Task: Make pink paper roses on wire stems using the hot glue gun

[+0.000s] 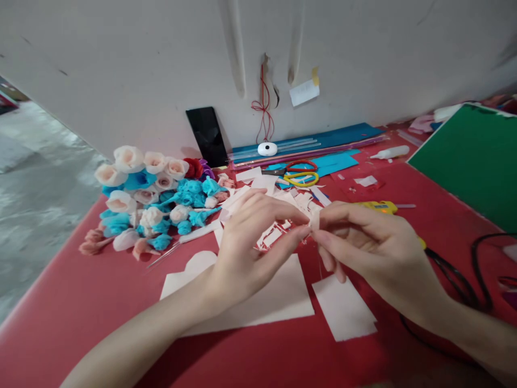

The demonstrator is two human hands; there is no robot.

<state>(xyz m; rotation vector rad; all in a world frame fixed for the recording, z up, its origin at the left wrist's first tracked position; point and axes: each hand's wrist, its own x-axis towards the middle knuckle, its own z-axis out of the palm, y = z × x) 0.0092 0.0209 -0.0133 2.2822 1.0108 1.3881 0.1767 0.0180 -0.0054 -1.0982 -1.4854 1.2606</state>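
My left hand [254, 242] and my right hand [371, 248] meet above the table, each pinching a small pale paper piece [314, 220] between thumb and forefinger. A thin strand hangs below it by my right fingers. Under my left hand lies a large pale sheet [278, 296] with a rounded edge at its left. Smaller pale rectangles [343, 310] rest below my right hand. Behind my hands is a heap of paper scraps [302, 202], partly hidden by my left hand.
Paper flowers [149, 194] crowd the left of the red table [81, 328]. Scissors [301, 173], a phone [207, 137] and blue sheets [343, 139] are at the back. A yellow glue gun [379, 207], black cable [476, 269] and green board [472, 167] are at right.
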